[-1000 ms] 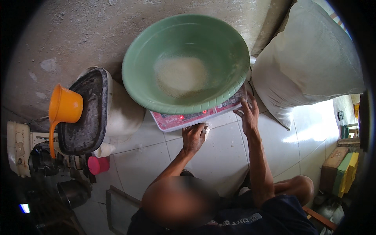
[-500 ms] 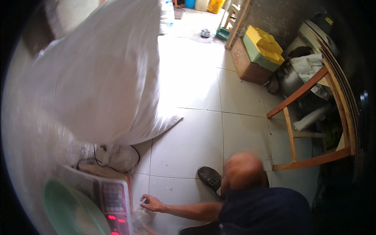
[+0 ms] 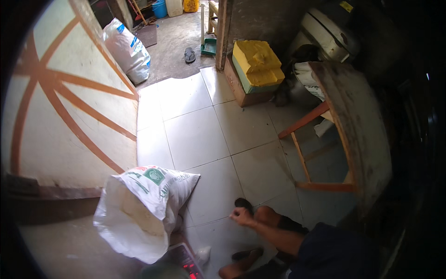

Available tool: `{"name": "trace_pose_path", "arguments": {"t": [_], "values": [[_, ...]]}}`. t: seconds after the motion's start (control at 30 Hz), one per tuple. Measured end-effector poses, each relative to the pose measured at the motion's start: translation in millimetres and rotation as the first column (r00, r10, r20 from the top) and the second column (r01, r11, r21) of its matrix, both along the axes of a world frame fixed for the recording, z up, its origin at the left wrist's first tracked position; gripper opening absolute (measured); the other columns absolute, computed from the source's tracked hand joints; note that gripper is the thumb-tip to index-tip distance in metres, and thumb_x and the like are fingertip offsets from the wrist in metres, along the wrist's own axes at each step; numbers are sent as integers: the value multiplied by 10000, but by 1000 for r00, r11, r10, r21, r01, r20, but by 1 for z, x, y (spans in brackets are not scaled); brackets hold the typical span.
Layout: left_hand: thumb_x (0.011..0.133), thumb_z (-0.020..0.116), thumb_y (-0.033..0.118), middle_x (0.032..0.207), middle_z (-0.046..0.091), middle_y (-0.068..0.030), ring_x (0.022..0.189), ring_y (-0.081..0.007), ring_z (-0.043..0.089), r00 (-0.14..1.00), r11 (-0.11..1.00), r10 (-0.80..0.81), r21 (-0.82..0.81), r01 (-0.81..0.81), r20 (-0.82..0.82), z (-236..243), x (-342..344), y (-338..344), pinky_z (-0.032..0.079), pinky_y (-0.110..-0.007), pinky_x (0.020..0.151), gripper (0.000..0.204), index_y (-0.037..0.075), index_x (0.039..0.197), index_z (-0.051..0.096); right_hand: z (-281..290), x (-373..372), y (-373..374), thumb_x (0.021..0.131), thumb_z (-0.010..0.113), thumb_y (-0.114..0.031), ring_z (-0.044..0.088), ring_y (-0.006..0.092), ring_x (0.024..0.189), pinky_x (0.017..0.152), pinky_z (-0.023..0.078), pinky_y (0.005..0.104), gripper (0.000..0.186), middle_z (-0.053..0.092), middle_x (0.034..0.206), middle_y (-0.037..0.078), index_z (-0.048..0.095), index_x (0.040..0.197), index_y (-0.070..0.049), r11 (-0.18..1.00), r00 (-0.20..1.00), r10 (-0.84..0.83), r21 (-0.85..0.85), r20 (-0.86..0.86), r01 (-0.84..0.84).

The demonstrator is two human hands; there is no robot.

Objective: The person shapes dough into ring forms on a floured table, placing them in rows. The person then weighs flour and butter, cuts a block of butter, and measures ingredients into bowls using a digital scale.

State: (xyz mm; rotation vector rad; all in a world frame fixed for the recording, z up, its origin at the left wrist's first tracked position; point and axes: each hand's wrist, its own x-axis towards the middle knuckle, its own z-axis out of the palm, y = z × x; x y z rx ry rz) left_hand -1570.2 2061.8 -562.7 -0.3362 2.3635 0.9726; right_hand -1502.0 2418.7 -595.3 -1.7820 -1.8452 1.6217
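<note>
My right hand (image 3: 240, 216) is raised by my bent knee, fingers curled; what they hold, if anything, is too small to make out. I cannot see my left hand. An open white woven sack (image 3: 148, 209) with green printing stands at the lower left. Below it, the red-framed scale (image 3: 185, 260) with lit red digits shows at the bottom edge, and the green basin (image 3: 155, 271) is mostly out of view. A small white object (image 3: 203, 255) lies beside the scale.
A striped door panel (image 3: 74, 121) stands left of the doorway, beyond which are a white bag (image 3: 130, 51), a slipper (image 3: 189, 56) and a blue bucket (image 3: 159, 8). A box with yellow-and-green blocks (image 3: 255, 65) and a leaning wooden frame (image 3: 337, 139) are at the right.
My view has swung right, from the basin and scale to the doorway. My right hand has left the scale and is now up by my knee. My left hand has left view.
</note>
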Motion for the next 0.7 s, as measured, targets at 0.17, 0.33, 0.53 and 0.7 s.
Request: {"name": "trace_pose_path", "arguments": {"t": [0.17,0.33,0.53,0.7], "values": [[858,609,168,885,633,-56,740,-158,583,977,995,-76,84,60,201,119,-55,36,490,-299,615,207,41,1021,593,113,62,62,825,667,-239,660,190,748,695,519,331,203,686,789,103,673,846,-37,940,943,-328,-126,-64,318],[824,684,391,1191,511,-70,1021,-229,527,745,928,-368,270,257,556,167,-147,160,488,-462,790,591,153,1307,440,204,159,43,795,611,-173,664,197,739,694,524,334,145,701,801,79,687,832,-55,914,920,-367,235,138,330],[930,553,236,1077,617,-173,917,-305,609,605,773,-633,435,462,482,217,-184,301,494,-375,748,372,36,1242,526,283,248,-66,772,615,-158,639,228,699,659,507,345,149,656,742,118,652,822,-22,405,414,-886,-86,207,910],[940,511,243,1249,552,-191,1101,-308,556,408,596,-789,414,688,459,241,-146,370,470,-373,833,450,42,1334,431,331,267,-173,833,581,-206,623,233,719,666,506,365,181,648,799,103,620,825,-30,280,277,-926,-26,258,960]]}}
